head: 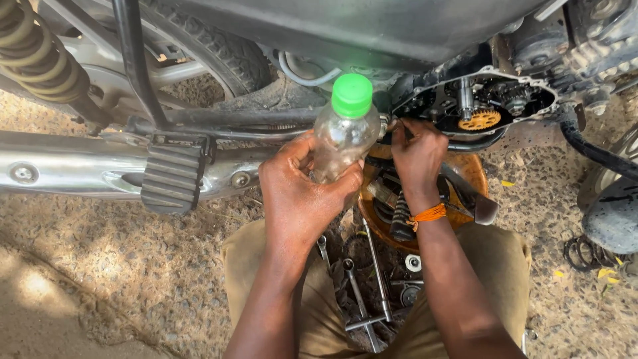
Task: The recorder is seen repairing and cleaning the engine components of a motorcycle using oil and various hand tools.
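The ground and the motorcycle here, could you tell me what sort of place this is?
Probably an outdoor, roadside-style repair spot: the motorcycle stands on bare gravel ground, its engine case is open, and wrenches lie loose on the ground.

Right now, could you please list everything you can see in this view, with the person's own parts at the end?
Plastic bottle: one, clear with green cap, held upright at centre.
Motorcycle engine opening: one, dark, cover off, gears showing, upper right.
Gear: one, orange-yellow, inside the opening.
Exhaust pipe: one, chrome, left.
Footrest: one, black ribbed rubber, in front of the exhaust.
Shock spring: one, tan, top left.
Rear tyre: one, black, top centre.
Basin: one, orange, under the engine, holding parts.
Hand tools: several, steel, on the ground between the knees.
Ground: gravel, brown.
Left hand: grips the bottle.
Right hand: at the engine's edge; orange wristband.
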